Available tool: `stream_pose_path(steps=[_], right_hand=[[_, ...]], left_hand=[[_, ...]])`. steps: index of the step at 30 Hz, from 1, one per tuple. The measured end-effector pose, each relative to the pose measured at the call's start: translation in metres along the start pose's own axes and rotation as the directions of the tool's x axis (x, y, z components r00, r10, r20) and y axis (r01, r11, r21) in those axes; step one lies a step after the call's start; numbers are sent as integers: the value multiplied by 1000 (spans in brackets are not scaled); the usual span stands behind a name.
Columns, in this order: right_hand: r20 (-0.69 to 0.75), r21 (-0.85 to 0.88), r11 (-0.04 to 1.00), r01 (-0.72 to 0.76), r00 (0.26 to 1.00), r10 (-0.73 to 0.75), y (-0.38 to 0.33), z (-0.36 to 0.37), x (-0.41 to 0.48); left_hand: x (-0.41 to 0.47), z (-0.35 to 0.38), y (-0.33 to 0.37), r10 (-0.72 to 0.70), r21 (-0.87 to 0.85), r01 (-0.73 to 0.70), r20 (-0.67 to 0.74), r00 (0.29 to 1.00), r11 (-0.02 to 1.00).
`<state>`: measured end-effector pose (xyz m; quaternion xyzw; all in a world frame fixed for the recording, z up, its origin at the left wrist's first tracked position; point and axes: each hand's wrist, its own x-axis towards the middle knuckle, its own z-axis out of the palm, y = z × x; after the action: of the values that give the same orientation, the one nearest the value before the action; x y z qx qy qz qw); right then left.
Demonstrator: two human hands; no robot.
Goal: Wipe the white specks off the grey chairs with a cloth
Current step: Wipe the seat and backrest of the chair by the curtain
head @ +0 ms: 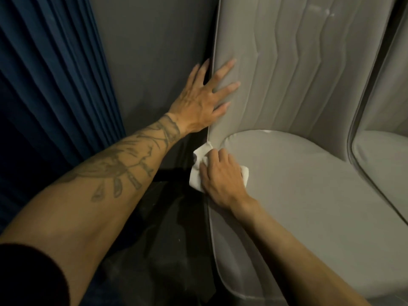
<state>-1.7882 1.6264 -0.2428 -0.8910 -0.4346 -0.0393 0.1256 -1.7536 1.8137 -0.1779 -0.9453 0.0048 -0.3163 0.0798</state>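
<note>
Dark floor (pixel 172 239), lower centre: bearing grey chair (pixel 309 195); second chair (pixel 379 155) just beside it, at right edge. On seat's left rim, near junction with backrest: white cloth (pixel 196 175), crumpled, partly overhanging rim, gripped under curled fingers of right hand (pixel 223 184). On backrest's left edge: left hand (pixel 198 102), flat, fingers spread, some lying on front face, others past piping. Backrest stitched in zigzag channels. Whitish marks (pixel 327 12) near backrest top; pale smear also at seat-back crease.
</note>
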Motion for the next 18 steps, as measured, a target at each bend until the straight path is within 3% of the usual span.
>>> stream_pose_path(steps=[5,11,16,18], right_hand=[[-29,-37,984,176,984,-177,4,11,-50],[-5,-8,1000,6,1000,-6,0,4,2],[22,-20,978,206,978,-206,-3,2,-85],[27,-20,978,207,978,-207,2,2,-100]], left_hand=[[1,9,9,-40,-111,28,-106,994,993],[0,9,18,-93,-157,76,-102,990,985],[-2,11,21,-137,-174,118,-104,985,978],[-3,9,24,-149,-175,129,-105,983,976]])
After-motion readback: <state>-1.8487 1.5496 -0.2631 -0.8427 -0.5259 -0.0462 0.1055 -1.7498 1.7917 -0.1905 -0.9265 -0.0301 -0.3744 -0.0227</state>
